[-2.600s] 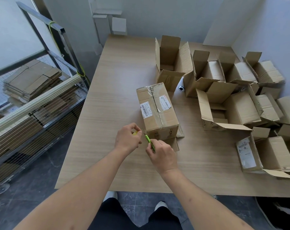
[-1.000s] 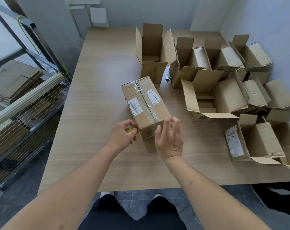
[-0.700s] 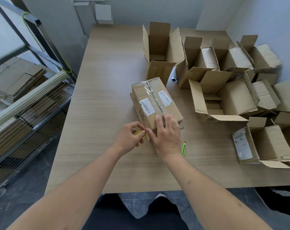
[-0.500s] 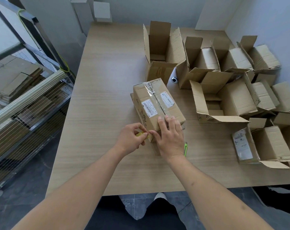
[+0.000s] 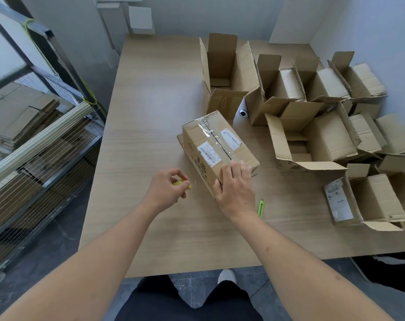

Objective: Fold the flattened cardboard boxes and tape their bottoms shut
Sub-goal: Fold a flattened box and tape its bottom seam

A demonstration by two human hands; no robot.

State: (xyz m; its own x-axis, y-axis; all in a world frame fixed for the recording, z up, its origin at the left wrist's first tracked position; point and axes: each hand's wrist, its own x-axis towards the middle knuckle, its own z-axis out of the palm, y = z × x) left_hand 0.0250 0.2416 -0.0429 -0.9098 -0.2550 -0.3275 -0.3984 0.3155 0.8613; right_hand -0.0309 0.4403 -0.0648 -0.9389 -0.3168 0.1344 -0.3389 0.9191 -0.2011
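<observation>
A folded cardboard box (image 5: 216, 144) stands bottom-up on the wooden table (image 5: 150, 93), with clear tape along its seam and two white labels. My right hand (image 5: 235, 188) lies over its near end, fingers flat on the top and thumb down the side. My left hand (image 5: 165, 189) is a little left of the box and grips a yellow-cored roll of tape (image 5: 181, 183), mostly hidden by the fingers. A green utility knife (image 5: 261, 207) lies on the table just right of my right wrist.
Several folded open boxes (image 5: 312, 140) crowd the right half of the table up to the wall. A wire cart (image 5: 34, 144) at the left holds stacks of flattened cardboard (image 5: 18, 114). A small white round object (image 5: 243, 112) sits between boxes.
My right hand laid the green knife on the table and went onto the box's near end. My left hand drew the tape roll away from the box to the left.
</observation>
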